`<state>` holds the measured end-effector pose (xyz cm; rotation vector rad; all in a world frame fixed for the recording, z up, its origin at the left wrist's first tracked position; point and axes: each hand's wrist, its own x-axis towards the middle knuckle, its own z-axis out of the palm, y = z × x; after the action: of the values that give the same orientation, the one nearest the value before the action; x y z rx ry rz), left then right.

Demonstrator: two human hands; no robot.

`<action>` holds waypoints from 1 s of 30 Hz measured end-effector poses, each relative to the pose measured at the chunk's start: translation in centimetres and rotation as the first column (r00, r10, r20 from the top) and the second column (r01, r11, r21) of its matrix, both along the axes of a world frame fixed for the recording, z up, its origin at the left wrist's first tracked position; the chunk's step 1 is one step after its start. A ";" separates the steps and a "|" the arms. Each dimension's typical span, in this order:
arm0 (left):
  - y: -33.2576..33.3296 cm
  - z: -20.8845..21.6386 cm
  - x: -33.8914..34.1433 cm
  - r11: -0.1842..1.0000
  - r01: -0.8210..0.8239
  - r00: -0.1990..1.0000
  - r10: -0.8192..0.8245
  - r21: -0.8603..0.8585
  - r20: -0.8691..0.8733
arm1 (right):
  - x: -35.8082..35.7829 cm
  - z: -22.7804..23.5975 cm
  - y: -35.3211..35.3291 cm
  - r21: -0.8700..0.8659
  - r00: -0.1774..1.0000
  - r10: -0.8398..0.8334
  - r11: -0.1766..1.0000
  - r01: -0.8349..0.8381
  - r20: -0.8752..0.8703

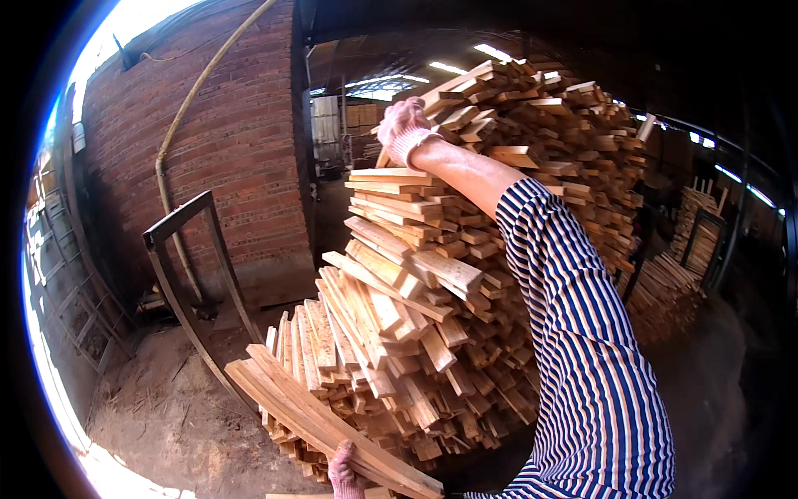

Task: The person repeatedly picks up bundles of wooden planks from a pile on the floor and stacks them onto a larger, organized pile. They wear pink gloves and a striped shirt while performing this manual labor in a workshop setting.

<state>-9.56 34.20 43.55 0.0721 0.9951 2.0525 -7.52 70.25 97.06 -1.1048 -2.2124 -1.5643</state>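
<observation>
Head view: I'm mid-stacking. Right hand [403, 125] presses a slat on the stack [432, 291]; left hand [342, 472] grips slats [324, 420], probably two. Next: lift them up top.

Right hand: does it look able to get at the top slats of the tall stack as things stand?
Probably yes. The right hand is already up at the upper slats of the stack, arm stretched, nothing between them; the grip itself is hidden.

Pale orange-tan rough-sawn wooden slats [432, 333] form the stack, grain streaked lighter and darker. The long sleeve [582, 349] is white with navy stripes. Both hands wear pinkish-white knit gloves [403, 125]. The brick wall [241, 141] is reddish-brown; the dirt floor [183, 416] is brown.
</observation>
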 end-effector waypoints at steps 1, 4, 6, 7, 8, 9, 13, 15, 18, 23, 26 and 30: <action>0.3 0.5 0.5 0.997 -0.011 1.000 0.011 0.070 0.007 | 2.4 0.1 -1.3 0.037 0.996 0.092 0.995 -0.092 0.008; 1.1 3.2 2.8 0.987 0.031 0.999 -0.035 0.157 0.020 | 9.3 -0.2 -4.9 0.115 0.976 0.208 0.973 -0.200 -0.059; 0.7 4.8 4.4 0.972 0.079 0.996 -0.066 0.223 -0.064 | 14.5 -2.9 -11.1 0.133 0.982 0.146 0.983 -0.130 -0.123; 0.9 5.9 5.6 0.953 0.092 0.995 -0.081 0.289 -0.051 | 17.8 -4.0 -12.8 0.117 0.953 0.273 0.959 -0.258 -0.133; -0.8 6.7 5.2 0.962 0.047 0.996 -0.026 0.268 -0.081 | 19.1 -6.9 -13.4 -0.063 0.937 0.250 0.960 -0.273 -0.244; 1.1 7.3 7.1 0.933 0.068 0.997 -0.056 0.352 -0.043 | 23.4 -8.9 -13.6 0.174 0.764 0.566 0.824 -0.540 -0.311; -2.1 6.5 6.1 0.922 -0.026 0.999 0.033 0.385 -0.010 | 27.8 -24.0 -24.8 -0.024 0.327 0.560 0.480 -0.877 -0.761; -2.0 7.6 7.7 0.881 -0.011 0.994 0.062 0.474 -0.091 | 28.8 -30.9 -28.5 -0.164 0.272 0.399 0.284 -0.945 -0.876; -3.0 6.6 8.9 0.782 -0.051 0.984 0.146 0.621 -0.104 | 29.4 -37.8 -34.2 -0.322 0.363 0.338 0.174 -0.931 -0.868; -13.9 0.2 10.7 0.779 -0.424 0.880 0.475 0.462 0.005 | 28.8 -43.7 -38.3 -0.473 0.403 0.370 -0.119 -0.873 -0.837; -23.3 -4.5 10.8 0.805 -0.489 0.864 0.499 0.335 0.063 | 25.9 -48.7 -38.8 -0.591 0.517 0.292 -0.476 -0.652 -0.805; -32.7 -8.2 12.3 0.802 -0.514 0.840 0.543 0.305 -0.011 | 17.1 -45.2 -44.7 -0.671 0.766 0.343 -0.726 -0.150 -0.543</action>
<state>2.79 1.55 35.34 0.0510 0.8199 2.7330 9.54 25.51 51.84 0.1831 -3.0180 1.6396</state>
